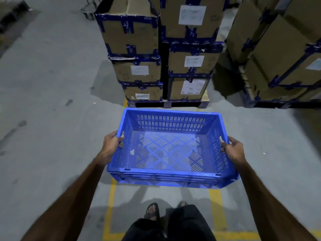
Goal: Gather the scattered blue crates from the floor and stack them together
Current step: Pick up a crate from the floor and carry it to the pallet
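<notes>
Two hands (111,145) on blue crate (170,150)

One blue crate (171,150), two hands, at least nine cardboard boxes (132,32).

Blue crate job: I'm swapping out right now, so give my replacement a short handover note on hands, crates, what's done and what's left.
Left hand grips the left rim of the blue crate; right hand grips the right rim.
The crate is empty, upright, carried above the floor in front of the stacked cardboard boxes.
Done: one crate picked up.
Left: no other crates or stack in view; find the stack, set this one on it, fetch the rest.
</notes>
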Motion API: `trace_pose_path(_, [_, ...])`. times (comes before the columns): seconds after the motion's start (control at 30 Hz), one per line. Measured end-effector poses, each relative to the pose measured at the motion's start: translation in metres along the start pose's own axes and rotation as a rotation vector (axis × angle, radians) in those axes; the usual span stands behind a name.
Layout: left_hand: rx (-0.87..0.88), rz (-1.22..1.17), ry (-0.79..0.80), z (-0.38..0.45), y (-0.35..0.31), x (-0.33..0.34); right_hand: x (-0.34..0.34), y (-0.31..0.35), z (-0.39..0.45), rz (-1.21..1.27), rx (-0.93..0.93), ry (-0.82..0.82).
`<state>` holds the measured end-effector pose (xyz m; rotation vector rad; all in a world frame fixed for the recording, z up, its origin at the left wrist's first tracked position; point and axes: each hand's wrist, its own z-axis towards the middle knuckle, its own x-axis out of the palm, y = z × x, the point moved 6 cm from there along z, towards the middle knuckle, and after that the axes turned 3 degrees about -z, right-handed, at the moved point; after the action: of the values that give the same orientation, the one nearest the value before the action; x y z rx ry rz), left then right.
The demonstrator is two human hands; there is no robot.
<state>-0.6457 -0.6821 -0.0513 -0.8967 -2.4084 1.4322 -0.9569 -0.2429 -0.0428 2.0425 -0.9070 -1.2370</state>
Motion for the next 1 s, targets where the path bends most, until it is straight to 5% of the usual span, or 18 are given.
trace_pose_path(0.6, [-0.090, 0.069, -0.109, 0.205, -0.056, 0.125, 0.068, 0.058, 0.270, -0.047, 0.090, 0.120])
trace_pose_path(1.0, [-0.057, 0.084, -0.078, 0.416, 0.034, 0.171, 0.189, 0.013, 0.441, -0.123, 0.020, 0.070])
